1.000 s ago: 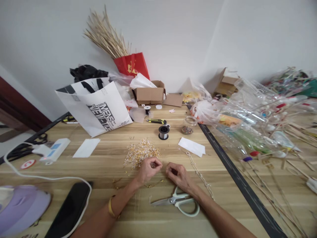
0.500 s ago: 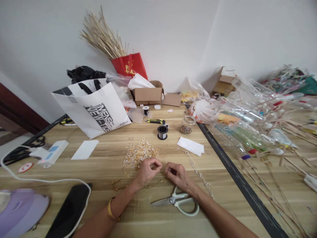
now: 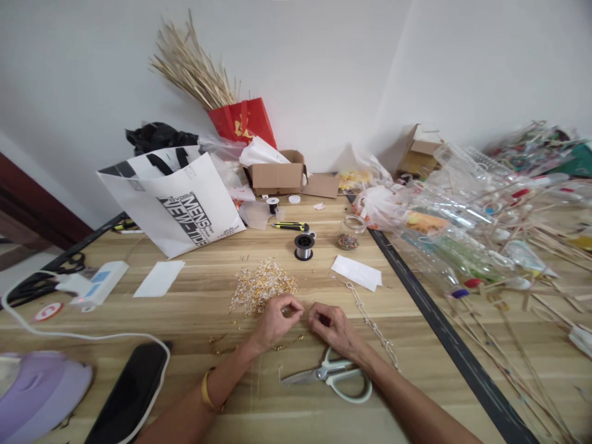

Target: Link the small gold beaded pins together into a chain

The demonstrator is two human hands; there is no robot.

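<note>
My left hand [image 3: 279,319] is closed in a pinch, thumb against forefinger, right in front of a heap of gold and clear beads [image 3: 263,285]. A short gap away, my right hand [image 3: 329,323] is also pinched, its fingers curled inward. Whatever sits between the fingertips is too small to make out. A gold beaded strand [image 3: 222,349] lies partly behind my left wrist. Under my right forearm rest scissors with pale green handles [image 3: 346,377], blades pointing left. To the right of that hand a pale beaded chain [image 3: 374,325] stretches along the table.
Behind the beads stand a spool of wire [image 3: 304,247], a yellow-black utility knife [image 3: 290,226] and a glass jar of beads [image 3: 349,233]. A white paper bag [image 3: 178,203] is at the back left. Plastic bottles [image 3: 430,262] crowd the right. A phone [image 3: 129,394] with a white cable lies front left.
</note>
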